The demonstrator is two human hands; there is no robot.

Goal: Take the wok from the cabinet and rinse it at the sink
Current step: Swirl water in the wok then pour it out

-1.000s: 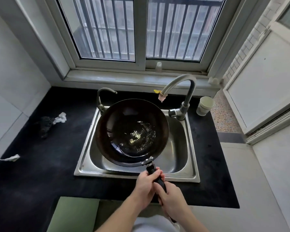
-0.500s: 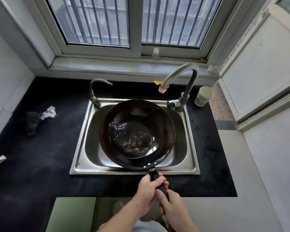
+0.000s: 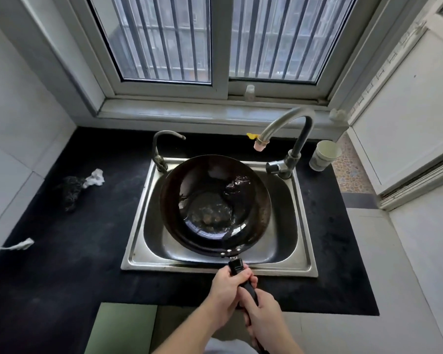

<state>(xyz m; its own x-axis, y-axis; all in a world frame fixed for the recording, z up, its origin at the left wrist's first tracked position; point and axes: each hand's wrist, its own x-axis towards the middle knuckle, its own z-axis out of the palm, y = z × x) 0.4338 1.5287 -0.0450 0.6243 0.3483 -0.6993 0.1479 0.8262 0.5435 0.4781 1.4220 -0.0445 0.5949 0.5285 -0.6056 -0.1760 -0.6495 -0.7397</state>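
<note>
Curled fingers (image 3: 247,275) of the left hand (image 3: 223,287) and right hand (image 3: 264,315) fully round the black handle (image 3: 237,265), left ahead of right, gripping nothing else. Held the wok (image 3: 215,203) bowl-up over the sink (image 3: 304,254) in the dark counter (image 3: 74,251). Saw a shallow pool of water with brownish specks in its bottom. Judged it stiff, heavy, front-loaded and slick when wet; best gripped two-handed close to the rivets. Noted a pale cup (image 3: 324,155) beside the tap (image 3: 287,123), contents unclear.
</note>
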